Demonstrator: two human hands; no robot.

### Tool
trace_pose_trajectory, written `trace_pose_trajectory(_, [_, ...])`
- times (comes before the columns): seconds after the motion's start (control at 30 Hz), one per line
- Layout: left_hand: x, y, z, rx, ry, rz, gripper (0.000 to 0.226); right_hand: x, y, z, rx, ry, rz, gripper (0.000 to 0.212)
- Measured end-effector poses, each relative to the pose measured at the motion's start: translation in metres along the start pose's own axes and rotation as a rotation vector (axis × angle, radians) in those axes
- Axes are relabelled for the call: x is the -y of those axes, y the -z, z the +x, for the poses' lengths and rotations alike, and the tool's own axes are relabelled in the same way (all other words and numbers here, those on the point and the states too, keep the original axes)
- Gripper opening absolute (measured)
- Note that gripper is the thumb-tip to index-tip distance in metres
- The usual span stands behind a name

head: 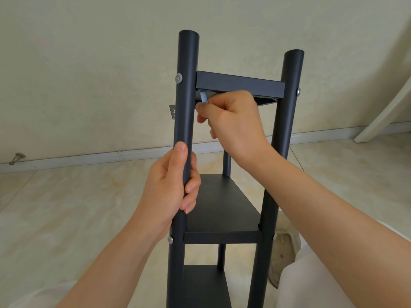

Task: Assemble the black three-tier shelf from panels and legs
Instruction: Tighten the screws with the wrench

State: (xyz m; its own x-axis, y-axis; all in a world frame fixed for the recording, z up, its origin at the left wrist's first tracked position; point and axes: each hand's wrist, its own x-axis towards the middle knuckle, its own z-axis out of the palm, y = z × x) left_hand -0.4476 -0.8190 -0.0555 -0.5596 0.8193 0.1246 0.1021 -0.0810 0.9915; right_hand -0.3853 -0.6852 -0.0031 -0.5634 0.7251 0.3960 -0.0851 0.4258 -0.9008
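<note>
While my left hand grips the shelf's near leg, my right hand pinches a small pale piece under the top panel just above it. All three tiers look mounted; I judge this corner needs finishing next, with the frame held braced.

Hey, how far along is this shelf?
Done: three panels sit between the legs, bolts showing. In hand: left hand grips the left leg; right hand pinches a small pale piece under the top panel. Left: probably just that corner; the back is hidden.
</note>
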Motion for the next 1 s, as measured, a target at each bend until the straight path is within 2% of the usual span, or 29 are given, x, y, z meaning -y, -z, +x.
trace_pose_trajectory(0.27, [0.0, -0.001, 0.0, -0.002, 0.002, 0.012, 0.057, -0.011, -0.009, -0.003, -0.013, 0.05, -0.015, 0.042])
trace_pose_trajectory(0.6, [0.001, 0.001, 0.0, 0.001, 0.002, 0.01, 0.057, -0.019, -0.021, 0.0, -0.039, 0.116, -0.01, 0.042])
trace_pose_trajectory(0.83, [0.001, 0.003, 0.0, -0.013, 0.006, 0.006, 0.058, -0.025, -0.032, 0.006, -0.112, 0.205, -0.016, 0.049])
trace_pose_trajectory(1.0, [0.002, 0.004, 0.0, -0.014, -0.001, 0.015, 0.056, -0.025, -0.043, 0.006, -0.222, 0.293, 0.012, 0.064])
